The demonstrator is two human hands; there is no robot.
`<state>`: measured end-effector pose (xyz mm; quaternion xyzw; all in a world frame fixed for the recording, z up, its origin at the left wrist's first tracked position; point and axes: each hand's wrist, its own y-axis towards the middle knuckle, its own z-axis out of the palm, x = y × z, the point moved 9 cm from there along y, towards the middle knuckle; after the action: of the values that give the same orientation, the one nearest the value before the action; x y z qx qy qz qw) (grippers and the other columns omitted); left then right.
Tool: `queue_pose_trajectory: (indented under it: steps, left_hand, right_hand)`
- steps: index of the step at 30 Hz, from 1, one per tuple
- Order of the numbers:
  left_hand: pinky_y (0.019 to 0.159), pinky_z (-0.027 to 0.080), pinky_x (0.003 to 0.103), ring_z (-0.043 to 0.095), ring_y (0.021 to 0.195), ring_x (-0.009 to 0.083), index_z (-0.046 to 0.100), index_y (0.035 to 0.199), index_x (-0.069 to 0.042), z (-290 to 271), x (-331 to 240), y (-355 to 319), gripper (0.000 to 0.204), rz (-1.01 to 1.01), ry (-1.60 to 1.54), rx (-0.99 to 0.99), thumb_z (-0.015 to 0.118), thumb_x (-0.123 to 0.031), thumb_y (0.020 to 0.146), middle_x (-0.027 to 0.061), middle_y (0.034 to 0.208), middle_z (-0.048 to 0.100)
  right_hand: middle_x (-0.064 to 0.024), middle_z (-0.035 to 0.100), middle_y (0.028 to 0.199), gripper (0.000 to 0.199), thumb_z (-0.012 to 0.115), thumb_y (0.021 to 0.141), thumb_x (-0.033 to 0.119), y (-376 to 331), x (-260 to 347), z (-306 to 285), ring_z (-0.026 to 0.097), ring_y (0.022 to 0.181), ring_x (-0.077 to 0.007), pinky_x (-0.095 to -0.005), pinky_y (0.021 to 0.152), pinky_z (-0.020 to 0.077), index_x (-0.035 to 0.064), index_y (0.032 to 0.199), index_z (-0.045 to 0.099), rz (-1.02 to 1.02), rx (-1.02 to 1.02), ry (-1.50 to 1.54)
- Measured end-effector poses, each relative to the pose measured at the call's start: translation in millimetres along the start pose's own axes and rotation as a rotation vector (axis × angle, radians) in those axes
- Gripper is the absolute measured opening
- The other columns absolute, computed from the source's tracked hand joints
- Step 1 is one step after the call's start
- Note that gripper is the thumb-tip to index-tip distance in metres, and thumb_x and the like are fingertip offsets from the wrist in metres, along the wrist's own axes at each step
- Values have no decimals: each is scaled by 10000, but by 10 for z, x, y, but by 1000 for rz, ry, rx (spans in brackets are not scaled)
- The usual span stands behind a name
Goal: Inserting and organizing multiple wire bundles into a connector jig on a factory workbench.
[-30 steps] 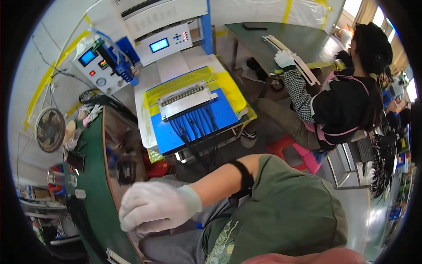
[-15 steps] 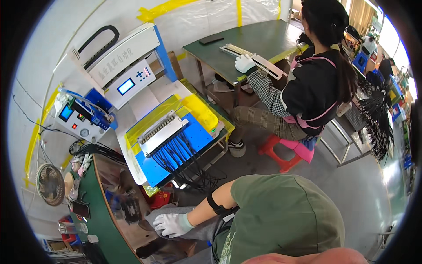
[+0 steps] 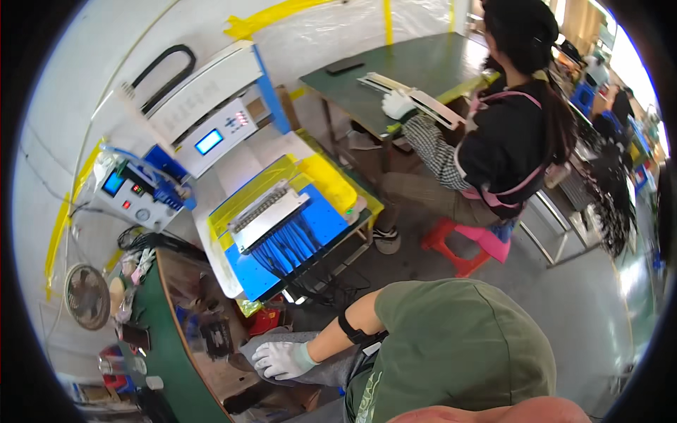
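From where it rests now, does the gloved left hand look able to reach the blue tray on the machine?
Probably yes: the left hand rests on grey cloth below the blue tray, with nothing visibly between.

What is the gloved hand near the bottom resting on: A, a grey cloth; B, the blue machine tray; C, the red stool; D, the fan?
A: the left hand, in a white glove, lies flat on a grey cloth beside the green bench, well apart from the blue tray.
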<state>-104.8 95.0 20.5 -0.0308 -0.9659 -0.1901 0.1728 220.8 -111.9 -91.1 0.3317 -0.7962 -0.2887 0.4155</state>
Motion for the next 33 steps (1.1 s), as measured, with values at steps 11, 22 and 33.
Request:
queue_pose_trajectory:
  steps: [11, 22, 33]
  left_hand:
    - [953, 503, 389, 646, 1061, 342, 637, 1178, 56, -2337, 2897, -6599, 369, -880, 826, -32, 453, -216, 1008, 239, 1170, 657]
    - [427, 360, 302, 466, 463, 146, 612, 940, -44, -3453, 3589, -7889, 424, -1533, -393, -1170, 567, -466, 946, 4, 611, 496]
    - [393, 325, 291, 433, 399, 125, 565, 863, -45, -3635, 2579, -6534, 346, -1516, -484, -879, 562, -378, 958, -7, 560, 465]
  right_hand:
    - [-122, 592, 1273, 410, 736, 762, 332, 350, 343, -92, 511, 1212, -371, -487, 1020, 404, 123, 1109, 669, -60, 296, 2]
    - [-131, 639, 1194, 326, 741, 753, 201, 794, 840, 158, 560, 1154, -361, -465, 987, 438, 91, 1056, 694, -148, 285, 339]
    - [-137, 707, 992, 261, 669, 873, 172, 1088, 2270, 1156, 664, 967, -298, -390, 895, 512, 43, 1099, 697, -281, 771, 884]
